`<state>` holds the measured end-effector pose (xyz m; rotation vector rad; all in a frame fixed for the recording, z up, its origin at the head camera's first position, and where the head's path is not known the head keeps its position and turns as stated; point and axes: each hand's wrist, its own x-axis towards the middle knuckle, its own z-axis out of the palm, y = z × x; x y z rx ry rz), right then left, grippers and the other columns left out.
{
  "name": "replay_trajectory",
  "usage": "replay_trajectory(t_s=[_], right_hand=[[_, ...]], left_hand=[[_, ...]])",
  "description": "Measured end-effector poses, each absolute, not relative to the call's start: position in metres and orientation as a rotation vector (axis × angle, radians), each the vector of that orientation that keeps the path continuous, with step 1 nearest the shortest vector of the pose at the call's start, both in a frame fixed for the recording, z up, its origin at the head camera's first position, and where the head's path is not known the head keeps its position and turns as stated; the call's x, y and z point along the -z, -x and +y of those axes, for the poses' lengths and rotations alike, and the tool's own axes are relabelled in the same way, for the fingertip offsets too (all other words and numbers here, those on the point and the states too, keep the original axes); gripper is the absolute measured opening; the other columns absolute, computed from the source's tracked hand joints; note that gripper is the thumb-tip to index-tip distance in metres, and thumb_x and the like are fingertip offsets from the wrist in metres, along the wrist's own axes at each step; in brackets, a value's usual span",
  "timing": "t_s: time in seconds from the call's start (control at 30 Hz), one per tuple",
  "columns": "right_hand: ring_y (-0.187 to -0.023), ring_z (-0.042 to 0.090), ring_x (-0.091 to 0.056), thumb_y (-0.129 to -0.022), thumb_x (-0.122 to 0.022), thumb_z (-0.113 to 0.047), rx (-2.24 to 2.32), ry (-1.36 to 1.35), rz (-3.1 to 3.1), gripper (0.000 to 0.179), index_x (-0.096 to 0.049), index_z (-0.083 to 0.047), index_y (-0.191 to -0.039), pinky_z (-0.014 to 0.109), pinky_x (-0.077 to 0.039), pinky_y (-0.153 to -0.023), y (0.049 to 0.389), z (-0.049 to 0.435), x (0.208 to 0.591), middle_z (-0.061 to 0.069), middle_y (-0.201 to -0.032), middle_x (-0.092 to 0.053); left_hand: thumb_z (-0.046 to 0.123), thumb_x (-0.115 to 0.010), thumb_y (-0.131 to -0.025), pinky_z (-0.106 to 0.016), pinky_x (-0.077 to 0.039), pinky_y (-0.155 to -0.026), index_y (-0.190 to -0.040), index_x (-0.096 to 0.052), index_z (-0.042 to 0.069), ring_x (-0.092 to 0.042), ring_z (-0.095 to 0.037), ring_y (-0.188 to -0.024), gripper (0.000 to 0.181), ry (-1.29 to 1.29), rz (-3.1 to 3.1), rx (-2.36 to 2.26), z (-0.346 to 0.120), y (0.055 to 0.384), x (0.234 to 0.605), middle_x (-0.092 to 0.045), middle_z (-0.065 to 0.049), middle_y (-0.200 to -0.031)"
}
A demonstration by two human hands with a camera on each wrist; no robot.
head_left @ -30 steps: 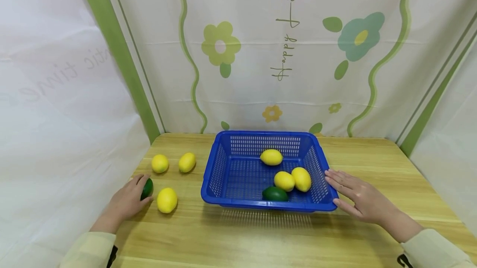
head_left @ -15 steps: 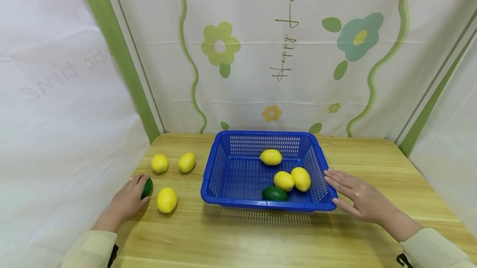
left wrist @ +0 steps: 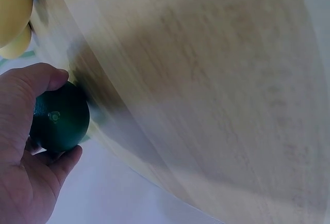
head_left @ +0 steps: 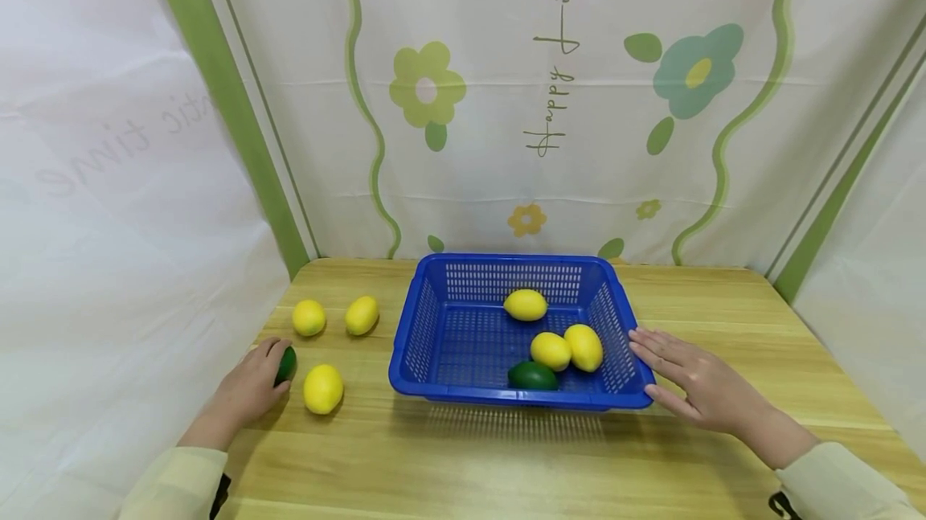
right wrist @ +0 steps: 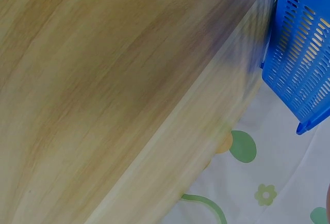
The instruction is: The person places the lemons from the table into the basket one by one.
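At the left of the table my left hand (head_left: 249,383) grips a dark green, egg-shaped fruit (head_left: 286,365). The left wrist view shows the thumb on one side of this fruit (left wrist: 62,118) and fingers on the other, its round end facing out. A yellow lemon (head_left: 323,389) lies just right of that hand; two more, a lemon (head_left: 309,317) and another lemon (head_left: 362,316), sit farther back. My right hand (head_left: 705,383) rests with straight fingers (head_left: 661,347) against the right rim of a blue plastic basket (head_left: 463,395). Its thumb touches the near right corner.
Inside the basket are three lemons, one lemon (head_left: 526,305) towards the back, and a second dark green fruit (head_left: 533,376) by the front wall. A white printed curtain (head_left: 492,166) hangs behind the wooden table (head_left: 463,472), with white cloth (head_left: 130,223) along the left side.
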<state>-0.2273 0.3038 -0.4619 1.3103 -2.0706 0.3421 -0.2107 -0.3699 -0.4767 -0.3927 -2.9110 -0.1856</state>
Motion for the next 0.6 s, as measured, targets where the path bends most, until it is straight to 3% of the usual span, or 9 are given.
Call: replay_trajectory(t_s=[0.6], right_hand=[[-0.128,0.029,-0.05,-0.104,-0.04,-0.043,-0.353,-1.302,-2.07,0.058,-0.062,0.007,-0.125,0.028,-0.027,-0.113,0.2274,0.3034,0.463,0.023,-0.13,-0.058]], left_hand=[[0.006,-0.08,-0.077,-0.062,-0.047,-0.086,-0.13,-0.046,-0.01,-0.049,-0.051,-0.112,0.066,0.376,-2.896,0.177,-0.3707,0.2061,0.4729,-0.046,-0.036,-0.127]])
